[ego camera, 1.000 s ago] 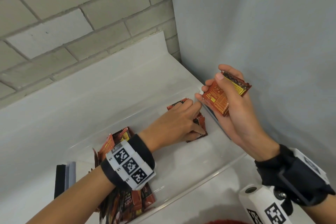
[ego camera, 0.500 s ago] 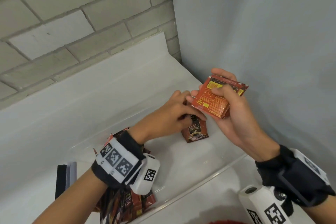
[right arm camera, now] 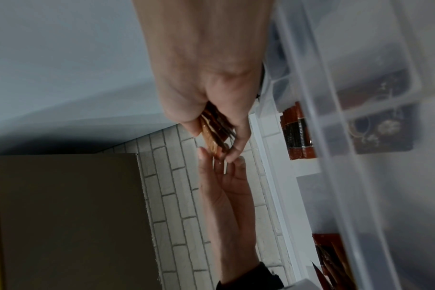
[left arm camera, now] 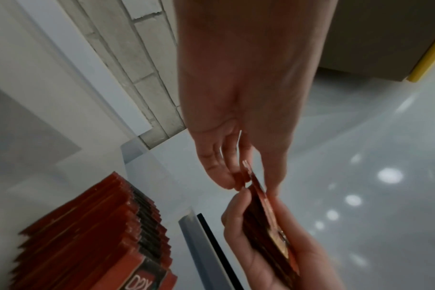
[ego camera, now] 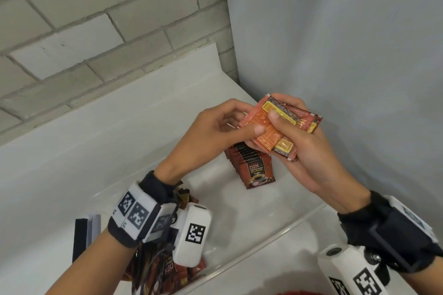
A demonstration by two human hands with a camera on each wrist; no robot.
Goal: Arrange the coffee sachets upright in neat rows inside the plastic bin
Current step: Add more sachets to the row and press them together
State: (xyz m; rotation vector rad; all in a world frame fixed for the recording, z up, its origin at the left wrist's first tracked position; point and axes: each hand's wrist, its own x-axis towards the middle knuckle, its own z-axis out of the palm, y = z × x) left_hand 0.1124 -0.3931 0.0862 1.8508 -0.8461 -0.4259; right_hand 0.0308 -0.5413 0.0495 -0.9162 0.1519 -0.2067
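Above the bin (ego camera: 294, 220) | right hand (ego camera: 304, 151) gripped sachet stack (ego camera: 291, 118) | left hand (ego camera: 215, 136) pinched top sachet (ego camera: 260, 132) | upright row (ego camera: 251, 163) directly below, nearer left hand, running toward far wall.

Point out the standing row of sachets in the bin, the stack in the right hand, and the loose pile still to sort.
standing row of sachets (ego camera: 257, 171): head view, front face of the nearest sachet.
stack in the right hand (ego camera: 271, 135): head view, orange back of the top sachet.
loose pile (ego camera: 167, 273): head view, sachets below the left wrist.
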